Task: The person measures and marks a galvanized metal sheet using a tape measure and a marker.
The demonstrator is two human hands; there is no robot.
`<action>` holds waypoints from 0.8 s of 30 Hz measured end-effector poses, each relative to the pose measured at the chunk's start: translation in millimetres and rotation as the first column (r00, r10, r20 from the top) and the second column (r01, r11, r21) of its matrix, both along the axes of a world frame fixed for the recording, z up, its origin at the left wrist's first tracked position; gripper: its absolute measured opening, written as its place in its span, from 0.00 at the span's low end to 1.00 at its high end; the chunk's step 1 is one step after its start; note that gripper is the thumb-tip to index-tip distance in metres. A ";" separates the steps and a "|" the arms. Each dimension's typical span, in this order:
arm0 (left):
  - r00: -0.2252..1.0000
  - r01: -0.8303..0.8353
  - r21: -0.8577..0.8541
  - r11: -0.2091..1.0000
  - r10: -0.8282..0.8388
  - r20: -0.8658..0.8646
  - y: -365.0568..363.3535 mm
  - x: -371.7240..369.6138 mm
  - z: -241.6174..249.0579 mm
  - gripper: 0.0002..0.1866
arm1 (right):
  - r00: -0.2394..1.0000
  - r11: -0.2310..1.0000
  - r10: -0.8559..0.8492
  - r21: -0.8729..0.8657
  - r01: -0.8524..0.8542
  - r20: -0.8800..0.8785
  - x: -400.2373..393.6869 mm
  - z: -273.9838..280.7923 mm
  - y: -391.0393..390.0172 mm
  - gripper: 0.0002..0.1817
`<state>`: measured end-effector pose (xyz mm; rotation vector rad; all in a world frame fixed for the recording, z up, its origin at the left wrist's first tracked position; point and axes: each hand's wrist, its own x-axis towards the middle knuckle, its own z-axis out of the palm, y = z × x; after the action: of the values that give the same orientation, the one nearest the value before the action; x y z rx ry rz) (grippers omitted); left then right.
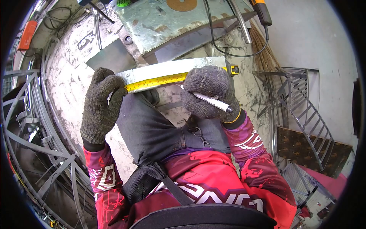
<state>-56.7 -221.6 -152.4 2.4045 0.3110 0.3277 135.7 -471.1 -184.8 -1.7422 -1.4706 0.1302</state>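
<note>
A yellow measuring tape [156,81] is stretched along a flat grey metal strip [167,69] held in front of my lap. My left hand [102,105], in a dark knitted glove, pinches the left end of strip and tape together. Near the other end, my gloved right hand [207,89] is closed around a white marker pen [214,101], its dark end pointing down to the right. That hand also rests against the strip and tape. The tape measure's case [233,70] shows beyond the right hand's knuckles.
A metal-topped workbench [152,32] stands ahead, with a power tool [262,12] and its cable at its right corner. Metal lengths and frames [49,126] crowd the left. A small ladder-like frame [310,118] leans at the right, near a broom [263,49].
</note>
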 end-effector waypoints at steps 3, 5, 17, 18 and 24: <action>1.000 -0.002 -0.011 1.000 0.002 0.012 0.1 -0.1 -0.2 0.04 | 0.999 0.998 -0.035 0.053 0.033 0.037 -0.9 -5.7 2.2 0.18; 1.000 0.003 -0.005 1.000 -0.003 0.023 -0.2 0.4 -0.2 0.04 | 0.998 0.999 -0.034 0.027 0.032 0.046 -2.0 1.3 3.3 0.17; 1.000 -0.006 -0.013 1.000 0.007 0.002 -1.2 0.3 1.6 0.04 | 0.997 0.999 -0.034 0.024 0.033 0.072 -2.8 5.2 4.4 0.18; 1.000 -0.007 -0.013 1.000 0.007 0.003 -0.4 0.0 2.2 0.04 | 0.998 0.999 -0.038 0.034 0.036 0.057 -2.9 4.1 4.2 0.18; 1.000 0.016 0.007 1.000 -0.016 -0.018 0.9 -1.6 3.6 0.06 | 1.000 1.000 0.004 0.007 -0.004 -0.021 -3.3 5.3 0.6 0.19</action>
<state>-58.3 -220.7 -148.7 2.4171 0.2988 0.3000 132.4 -470.5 -179.5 -1.7276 -1.4577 0.1439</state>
